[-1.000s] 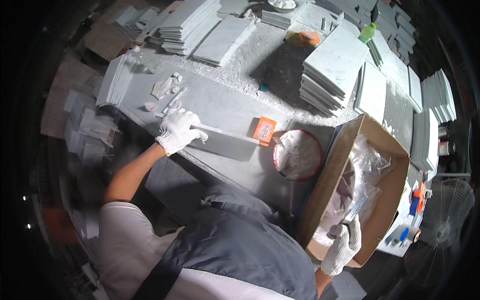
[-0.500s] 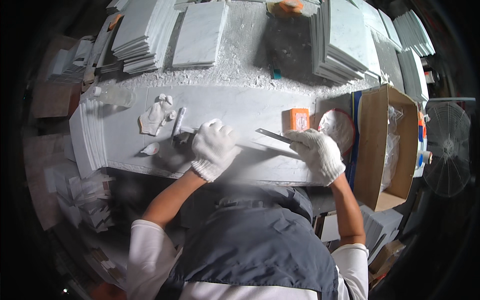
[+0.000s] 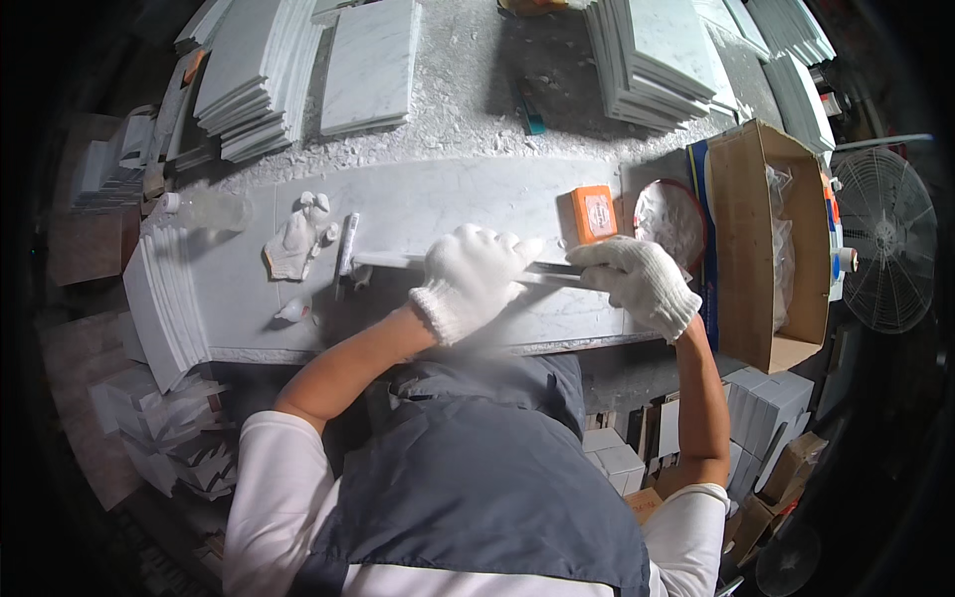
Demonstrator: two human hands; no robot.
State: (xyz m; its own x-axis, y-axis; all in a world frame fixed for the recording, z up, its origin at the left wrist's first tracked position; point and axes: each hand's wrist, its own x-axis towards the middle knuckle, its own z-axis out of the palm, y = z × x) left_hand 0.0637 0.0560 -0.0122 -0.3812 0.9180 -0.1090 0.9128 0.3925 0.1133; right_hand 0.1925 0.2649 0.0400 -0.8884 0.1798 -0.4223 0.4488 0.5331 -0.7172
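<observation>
Currently, near the marble surface's (image 3: 418, 189) front edge, the white-gloved left hand (image 3: 479, 281) is gripping a white stone slab (image 3: 393, 261), the right hand (image 3: 639, 284) a narrow metal blade (image 3: 555, 268).

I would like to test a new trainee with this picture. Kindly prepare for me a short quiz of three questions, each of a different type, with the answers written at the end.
1. Fill in the missing word: The loose white glove lies to the ____ of the left hand, which holds a thin slab.
2. True or false: The right hand wears a white glove, just as the left hand does.
3. Multiple choice: Which thing is directly to the left of the red-rimmed round dish?
A) a clear bottle
B) an orange box
C) a fan

Key:
1. left
2. True
3. B
</observation>
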